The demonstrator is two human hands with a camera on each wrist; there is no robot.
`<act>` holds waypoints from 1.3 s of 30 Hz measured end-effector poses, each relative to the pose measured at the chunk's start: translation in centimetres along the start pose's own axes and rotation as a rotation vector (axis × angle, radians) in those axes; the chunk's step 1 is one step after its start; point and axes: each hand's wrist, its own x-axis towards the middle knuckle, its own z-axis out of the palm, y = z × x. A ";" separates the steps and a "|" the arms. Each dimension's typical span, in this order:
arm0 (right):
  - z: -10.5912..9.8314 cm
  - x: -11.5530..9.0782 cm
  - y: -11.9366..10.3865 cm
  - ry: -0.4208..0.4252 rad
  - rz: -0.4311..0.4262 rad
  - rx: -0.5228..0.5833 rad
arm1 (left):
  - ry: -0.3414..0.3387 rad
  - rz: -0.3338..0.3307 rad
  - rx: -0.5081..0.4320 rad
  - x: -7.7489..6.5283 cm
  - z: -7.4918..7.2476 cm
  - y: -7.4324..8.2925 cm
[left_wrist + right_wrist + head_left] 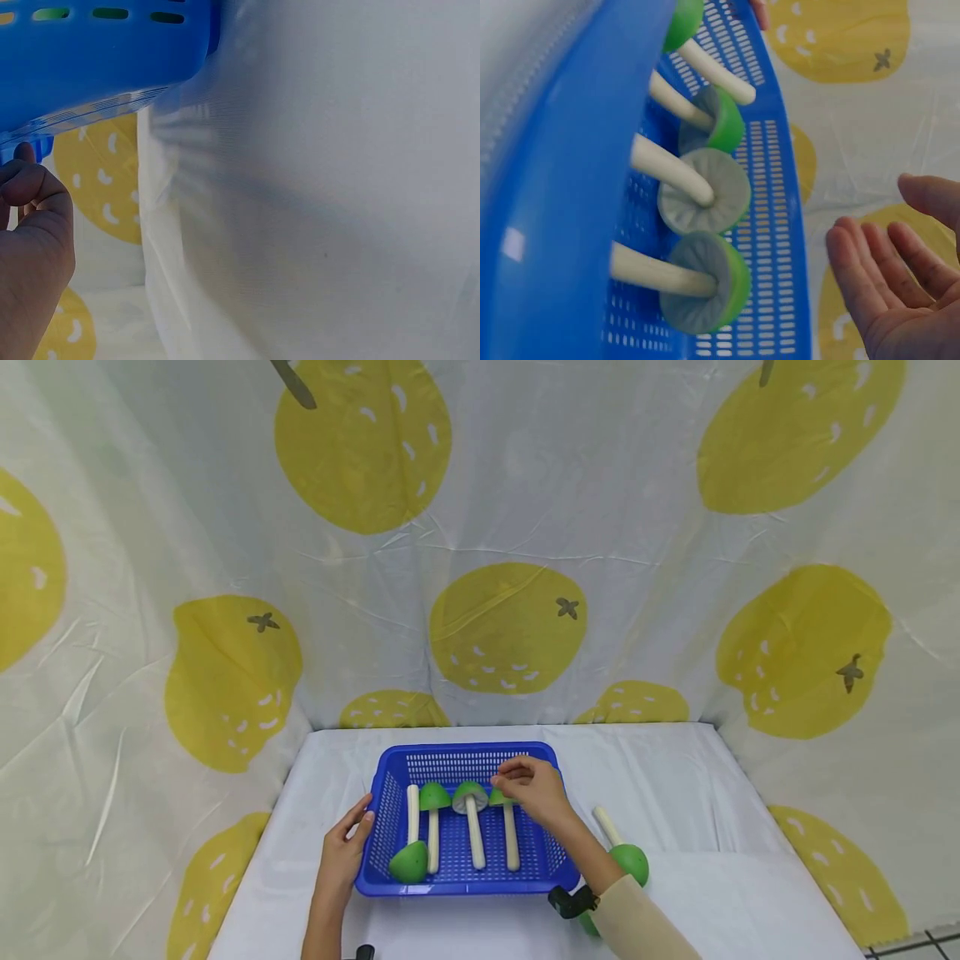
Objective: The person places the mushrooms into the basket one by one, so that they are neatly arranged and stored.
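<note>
At the left we see the left hand (344, 847) touching the left rim of a blue basket (465, 887), its fingers fairly straight. Inside, we count four toy mushrooms: the leftmost mushroom (408, 863) has its green cap toward us, while the second mushroom (434, 797), third mushroom (470, 798) and fourth mushroom (512, 843) point their stems toward us. Above the fourth we find the right hand (537, 790), fingers loosely apart, holding nothing. Farther right, outside the basket, we see another mushroom (631, 863) on the white-covered worktop (712, 802), with a green cap (589, 925) partly hidden by the right arm.
</note>
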 end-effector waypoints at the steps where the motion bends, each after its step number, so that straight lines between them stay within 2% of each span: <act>1: -0.2 0.0 -0.1 0.000 -0.010 -0.021 | 0.001 0.007 0.003 0.0 0.0 0.0; 4: -0.9 -0.2 -0.4 0.008 -0.043 -0.087 | 0.005 0.006 0.012 0.0 -0.1 0.0; 9: -2.2 -0.5 -0.6 0.017 -0.085 -0.120 | 0.001 0.002 0.023 0.1 0.0 -0.1; 18: -4.9 -1.0 0.1 0.071 -0.082 -0.153 | -0.001 -0.006 0.029 0.2 0.2 -0.3; 26: -7.2 -1.3 0.7 0.121 -0.063 -0.112 | -0.001 -0.001 0.028 0.1 0.1 -0.2; 30: -8.2 -2.6 -1.3 0.123 -0.031 -0.115 | -0.006 0.001 0.029 0.0 -0.1 -0.1; 33: -8.9 -3.1 -1.8 0.131 -0.015 -0.110 | -0.009 -0.001 0.033 -0.1 0.0 -0.1; 39: -10.2 -1.9 1.9 0.170 0.000 -0.119 | 0.001 -0.001 0.046 0.0 0.0 0.0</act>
